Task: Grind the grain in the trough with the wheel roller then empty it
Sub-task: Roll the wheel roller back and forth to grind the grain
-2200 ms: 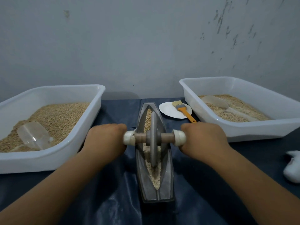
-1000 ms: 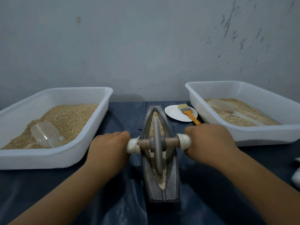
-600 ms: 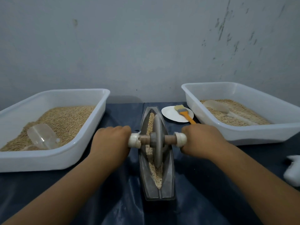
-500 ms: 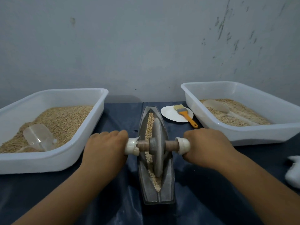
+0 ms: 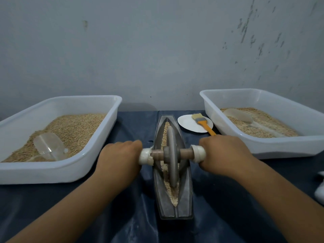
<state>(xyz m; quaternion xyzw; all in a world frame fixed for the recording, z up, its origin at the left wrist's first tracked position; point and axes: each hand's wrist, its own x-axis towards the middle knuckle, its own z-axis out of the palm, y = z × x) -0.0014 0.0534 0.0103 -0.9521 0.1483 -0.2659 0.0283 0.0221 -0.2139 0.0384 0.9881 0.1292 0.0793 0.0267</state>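
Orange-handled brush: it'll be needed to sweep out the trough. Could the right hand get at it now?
Probably yes: the brush lies just beyond the right hand, nothing between, but that hand grips the roller handle.

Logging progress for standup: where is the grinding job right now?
Done: the trough is loaded with grain. In hand: left hand and right hand grip the handle ends of the wheel roller, whose disc sits in the groove mid-trough; near-end grain looks finer, far-end grain whole. Left: more grinding, then emptying, likely into the right tub.

Head-worn view, forward and down, close over table (image 5: 133, 216)
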